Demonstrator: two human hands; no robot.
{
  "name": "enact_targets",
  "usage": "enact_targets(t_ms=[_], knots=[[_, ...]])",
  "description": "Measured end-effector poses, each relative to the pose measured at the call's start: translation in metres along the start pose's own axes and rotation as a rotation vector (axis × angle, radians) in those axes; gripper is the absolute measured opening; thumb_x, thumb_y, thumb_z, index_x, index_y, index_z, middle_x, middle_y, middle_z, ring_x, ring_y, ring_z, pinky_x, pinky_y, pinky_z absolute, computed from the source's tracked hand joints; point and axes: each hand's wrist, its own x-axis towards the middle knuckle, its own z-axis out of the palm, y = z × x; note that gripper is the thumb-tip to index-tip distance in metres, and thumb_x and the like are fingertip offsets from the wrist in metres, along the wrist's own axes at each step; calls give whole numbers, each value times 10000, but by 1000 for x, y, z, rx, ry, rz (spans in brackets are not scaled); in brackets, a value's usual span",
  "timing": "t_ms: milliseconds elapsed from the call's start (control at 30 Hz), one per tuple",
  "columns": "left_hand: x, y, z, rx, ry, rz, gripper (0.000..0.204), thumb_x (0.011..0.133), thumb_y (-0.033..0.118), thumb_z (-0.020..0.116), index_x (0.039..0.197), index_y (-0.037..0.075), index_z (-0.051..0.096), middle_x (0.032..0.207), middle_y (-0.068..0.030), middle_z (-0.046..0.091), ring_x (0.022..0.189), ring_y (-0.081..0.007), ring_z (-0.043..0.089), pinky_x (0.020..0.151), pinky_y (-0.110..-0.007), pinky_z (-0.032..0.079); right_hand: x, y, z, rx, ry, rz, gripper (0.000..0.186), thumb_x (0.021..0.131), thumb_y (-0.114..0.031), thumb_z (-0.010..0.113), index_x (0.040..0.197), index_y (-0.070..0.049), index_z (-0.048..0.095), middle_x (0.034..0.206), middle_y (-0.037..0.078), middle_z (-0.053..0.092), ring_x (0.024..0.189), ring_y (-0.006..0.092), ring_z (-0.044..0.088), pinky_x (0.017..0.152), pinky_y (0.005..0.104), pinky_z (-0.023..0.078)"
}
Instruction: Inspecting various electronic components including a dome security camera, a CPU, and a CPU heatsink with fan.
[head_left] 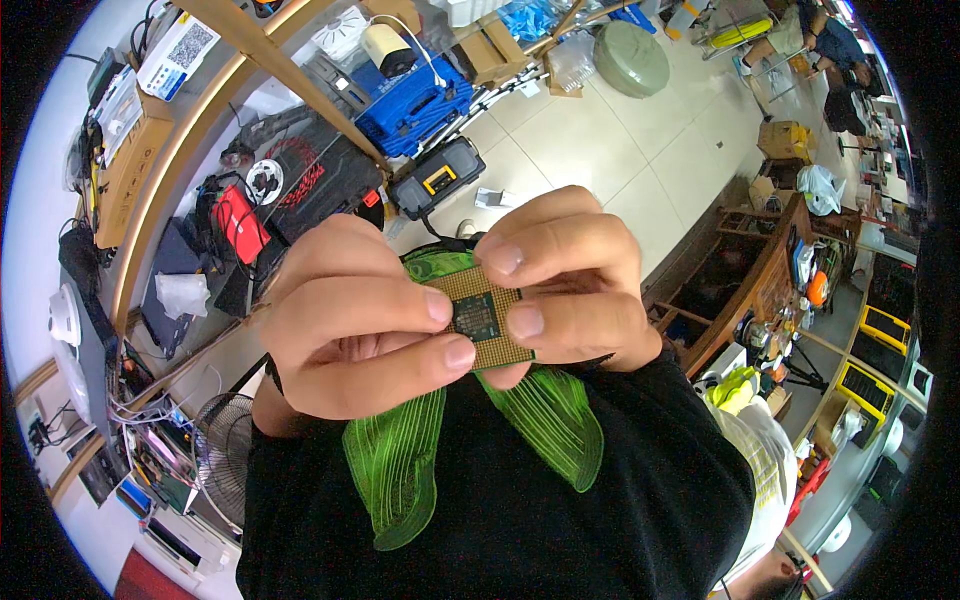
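A square computer processor point(476, 318) is held up close in front of my chest, its face covered with gold contacts and a dark patch in the middle. My left hand point(345, 320) pinches its left side with thumb and fingers. On the opposite side, my right hand point(580, 285) grips the right edge between fingers and thumb. A fingertip shows just under the lower edge; whose hand it belongs to I cannot tell. Below hang two sheer green ribbon tails point(397, 465) over my black shirt point(500, 530).
Metal-framed shelves point(155, 200) with boxes and tools stand at left. Beyond my hands are a blue tool case point(415, 105), a black toolbox point(437, 178) and a round green stool point(632, 60). A fan point(222, 450) stands lower left, wooden furniture point(740, 290) right. Another person point(835, 50) is far right.
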Motion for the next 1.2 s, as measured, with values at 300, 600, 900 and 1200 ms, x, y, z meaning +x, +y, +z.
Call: enact_targets(t_ms=[300, 600, 900, 1200], knots=[[-4, -3, -4, -26, 122, 144, 301, 623, 17, 749, 894, 103, 649, 1005, -86, 531, 805, -228, 537, 573, -322, 459, -1, 15, 15, 211, 69, -85, 275, 645, -51, 809, 874, -14, 661, 1135, 205, 515, 972, 316, 604, 822, 368, 534], [-7, 2, -10, -12, 141, 156, 272, 626, -2, 746, 863, 69, 634, 981, -103, 504, 823, -250, 575, 631, -319, 562, -3, 20, 32, 365, 160, -181, 488, 753, 14, 711, 1103, -52, 377, 1097, 278, 459, 960, 389, 595, 785, 452, 566], [-9, 2, -13, -46, 135, 158, 258, 635, -2, 740, 857, 66, 627, 968, -112, 518, 826, -256, 583, 648, -328, 574, -5, 18, 39, 420, 196, -136, 553, 773, 12, 693, 1165, -88, 316, 1093, 302, 455, 910, 380, 609, 777, 492, 562], [-11, 8, -8, -88, 194, 87, 262, 650, 13, 728, 868, 70, 593, 946, -120, 554, 825, -267, 602, 645, -328, 580, -6, 22, 32, 440, 128, -153, 590, 767, -40, 718, 1191, -81, 310, 1078, 288, 475, 936, 392, 612, 753, 483, 568]])
